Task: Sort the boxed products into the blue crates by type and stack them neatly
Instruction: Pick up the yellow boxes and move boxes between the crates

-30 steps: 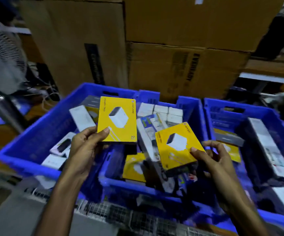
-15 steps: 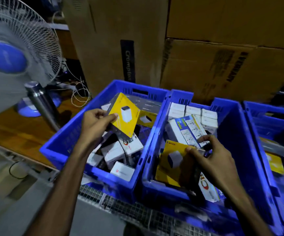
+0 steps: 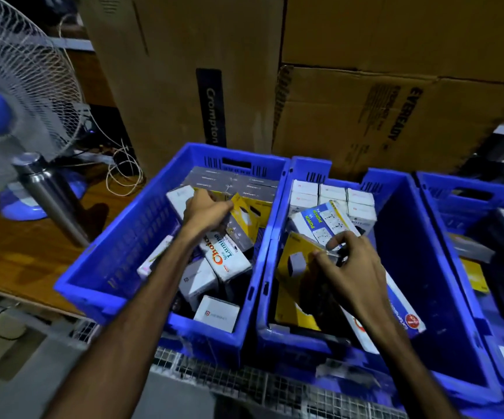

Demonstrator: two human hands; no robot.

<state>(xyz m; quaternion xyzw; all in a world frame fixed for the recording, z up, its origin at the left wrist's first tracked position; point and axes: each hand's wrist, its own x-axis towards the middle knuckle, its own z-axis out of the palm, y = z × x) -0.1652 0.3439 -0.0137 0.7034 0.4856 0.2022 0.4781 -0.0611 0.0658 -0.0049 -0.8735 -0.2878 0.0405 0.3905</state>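
Observation:
Three blue crates stand side by side: a left crate (image 3: pixel 114 261), a middle crate (image 3: pixel 420 267) and a right crate (image 3: pixel 444 189). My left hand (image 3: pixel 206 211) reaches into the back of the left crate and grips a yellow box (image 3: pixel 246 213), tilted against other yellow boxes and grey packs. My right hand (image 3: pixel 352 264) is low in the middle crate, pinching the top edge of a second yellow box (image 3: pixel 294 261) that stands on edge near the crate's front left. White boxes (image 3: pixel 332 195) are stacked at the back of the middle crate.
Loose white and grey boxes (image 3: pixel 217 313) lie jumbled in the left crate. Large cardboard cartons (image 3: pixel 365 116) stand right behind the crates. A pedestal fan (image 3: pixel 12 95), a steel bottle (image 3: pixel 51 198) and cables sit on the wooden surface to the left. Wire mesh (image 3: pixel 244 385) runs along the front.
My left hand has carried its yellow box down and back into the left crate. My right hand has lowered its yellow box deeper into the middle crate. The view shifted left.

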